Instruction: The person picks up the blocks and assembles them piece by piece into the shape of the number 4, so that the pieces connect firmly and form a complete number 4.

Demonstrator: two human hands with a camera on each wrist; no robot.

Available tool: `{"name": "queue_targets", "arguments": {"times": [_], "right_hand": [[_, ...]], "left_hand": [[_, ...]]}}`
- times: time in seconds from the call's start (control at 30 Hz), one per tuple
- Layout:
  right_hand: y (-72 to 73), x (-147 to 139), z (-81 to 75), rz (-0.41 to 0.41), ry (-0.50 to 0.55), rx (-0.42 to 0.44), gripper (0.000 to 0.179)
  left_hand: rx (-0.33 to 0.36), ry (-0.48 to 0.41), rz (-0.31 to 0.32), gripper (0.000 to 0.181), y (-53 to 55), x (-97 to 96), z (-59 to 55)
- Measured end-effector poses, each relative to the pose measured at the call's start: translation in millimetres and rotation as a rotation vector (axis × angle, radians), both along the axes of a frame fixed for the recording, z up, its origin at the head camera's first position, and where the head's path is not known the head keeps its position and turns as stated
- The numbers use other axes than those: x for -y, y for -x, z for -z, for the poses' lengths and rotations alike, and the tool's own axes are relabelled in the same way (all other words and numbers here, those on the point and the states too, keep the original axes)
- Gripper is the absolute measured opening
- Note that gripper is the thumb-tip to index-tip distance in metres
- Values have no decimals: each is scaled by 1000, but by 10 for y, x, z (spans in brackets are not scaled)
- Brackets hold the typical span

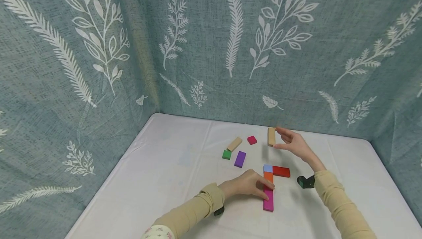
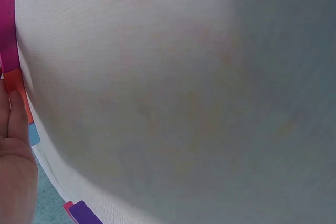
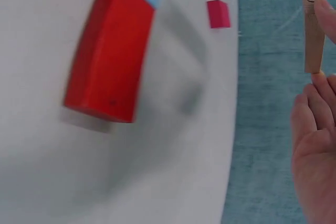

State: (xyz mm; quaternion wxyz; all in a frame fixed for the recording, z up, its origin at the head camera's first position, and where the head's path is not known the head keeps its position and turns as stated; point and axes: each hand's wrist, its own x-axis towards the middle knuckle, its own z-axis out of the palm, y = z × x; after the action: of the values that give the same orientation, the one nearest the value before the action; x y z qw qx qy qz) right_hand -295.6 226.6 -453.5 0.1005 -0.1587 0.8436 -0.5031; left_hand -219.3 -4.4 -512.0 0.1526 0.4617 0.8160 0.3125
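My right hand (image 1: 294, 144) pinches a plain wooden block (image 1: 271, 136) by its two ends, thumb at one and fingers at the other. In the right wrist view the block (image 3: 313, 32) is held up off the table, with "30" written near one end. My left hand (image 1: 248, 184) touches a row of blocks, its fingertips over the join of the orange block (image 1: 268, 177) and the magenta block (image 1: 268, 201). The left wrist view shows its fingers (image 2: 17, 116) straight along the orange block. A light-blue block (image 1: 268, 168) tops the row, and a red block (image 1: 281, 171) extends rightward from it.
Behind the row lie a purple block (image 1: 240, 159), a green block (image 1: 226, 154), another wooden block (image 1: 234, 144) and a crimson block (image 1: 252, 140). A white cloth covers the table (image 1: 158, 173). Blue-green leaf-patterned curtains (image 1: 211, 55) stand around its back and sides.
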Motion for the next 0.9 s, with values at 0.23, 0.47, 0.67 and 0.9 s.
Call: {"name": "queue_targets", "arguments": {"times": [0.23, 0.47, 0.67, 0.9], "right_hand": [[-45, -19, 190, 11, -33, 15, 81], [-72, -32, 338, 6, -65, 29, 80], [-90, -23, 411, -4, -84, 29, 78], [-114, 30, 464, -17, -123, 37, 78]], "left_hand": [[-5, 7, -1, 37, 2, -5, 0], [-18, 9, -2, 37, 3, -1, 10], [-16, 16, 0, 37, 0, 5, 0], [8, 13, -14, 38, -2, 5, 0]]}}
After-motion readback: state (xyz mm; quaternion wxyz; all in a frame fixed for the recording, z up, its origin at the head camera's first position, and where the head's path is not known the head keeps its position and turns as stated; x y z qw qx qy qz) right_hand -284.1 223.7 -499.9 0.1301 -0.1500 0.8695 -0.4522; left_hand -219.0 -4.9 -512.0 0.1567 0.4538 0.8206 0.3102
